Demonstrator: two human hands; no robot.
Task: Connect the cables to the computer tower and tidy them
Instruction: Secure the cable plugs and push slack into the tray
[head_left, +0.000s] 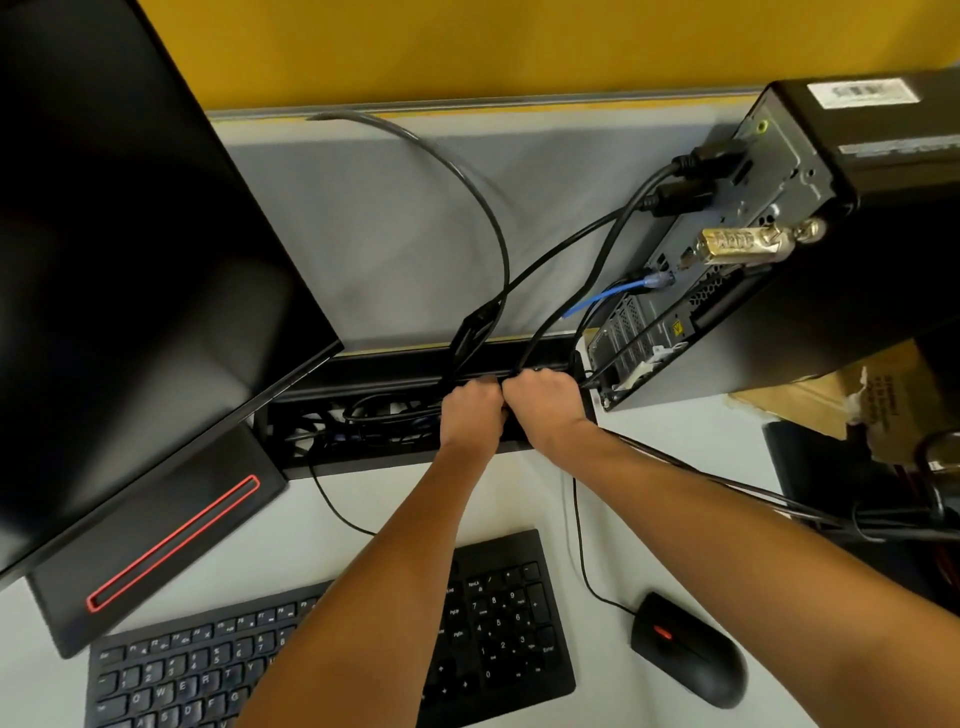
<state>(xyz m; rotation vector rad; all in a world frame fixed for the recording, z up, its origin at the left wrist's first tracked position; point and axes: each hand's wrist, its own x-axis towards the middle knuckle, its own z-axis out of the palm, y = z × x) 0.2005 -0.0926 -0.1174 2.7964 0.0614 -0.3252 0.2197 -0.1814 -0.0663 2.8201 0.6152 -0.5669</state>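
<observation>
Both fists were together, left hand (471, 410) and right hand (546, 402) clenched around the cables (597, 270) over the tray (363, 415), seemingly bunching them for tidying, their plugs already seated in the tower (753, 218) up-right of the hands

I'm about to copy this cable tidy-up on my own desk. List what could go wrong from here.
1. Both hands, left and right, grip the black cables at the cable tray; pulling hard could unseat the plugs in the computer tower.
2. The blue network cable runs near the bundle and could get snagged.
3. The mouse cable could get dragged along.
</observation>
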